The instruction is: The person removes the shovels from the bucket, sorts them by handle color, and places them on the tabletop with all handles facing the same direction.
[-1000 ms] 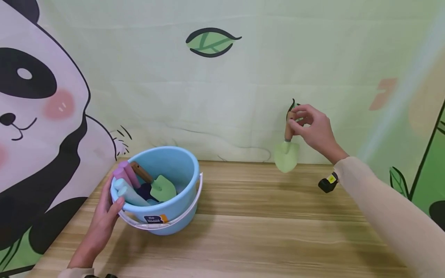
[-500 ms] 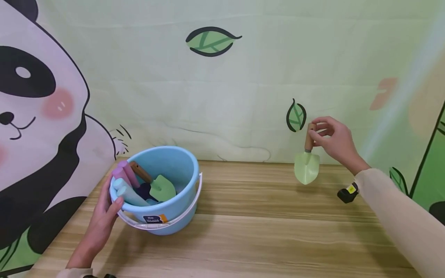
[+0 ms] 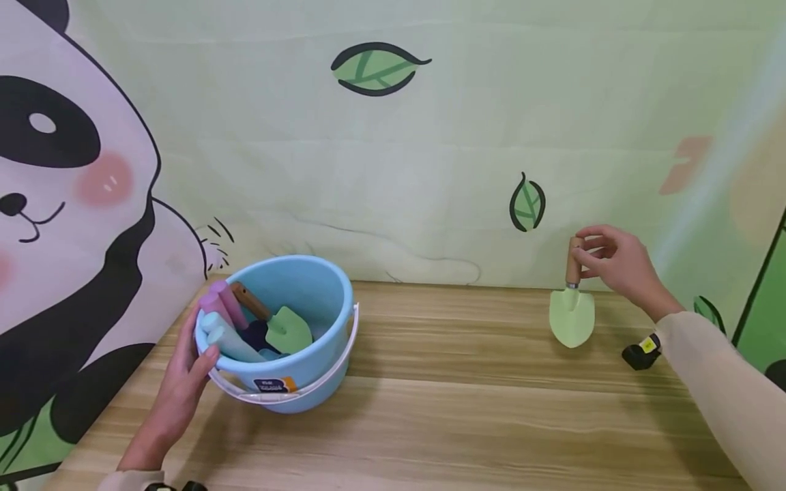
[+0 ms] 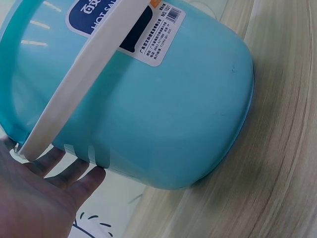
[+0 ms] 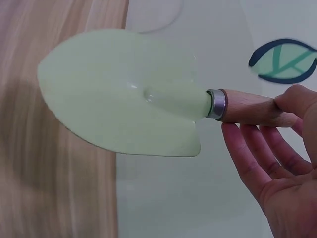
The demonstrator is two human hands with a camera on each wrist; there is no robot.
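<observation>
At left in the head view, my left hand (image 3: 178, 382) grips the rim of a light blue bucket (image 3: 310, 375), thumb over the edge. Its other fingers lie against the outer wall in the left wrist view. Over on the right, my right hand (image 3: 629, 269) pinches the wooden handle of a pale green trowel (image 3: 572, 319), blade hanging down above the table. The right wrist view shows the trowel blade (image 5: 119, 94) whole, with a metal collar. Inside the bucket lie another green trowel (image 3: 290, 331), purple rods (image 3: 228, 305) and light blue rods (image 3: 232, 341); their lower ends are hidden.
The wooden table (image 3: 442, 429) runs back to a pale green cloth backdrop (image 3: 405, 184) printed with a panda and leaves. A white bail handle (image 3: 334, 378) hangs across the bucket's front. A black wrist device (image 3: 641, 351) sits at my right cuff.
My right hand has moved right and lower with the trowel, away from the bucket, uncovering the small printed leaf. The left hand and bucket have stayed in place.
</observation>
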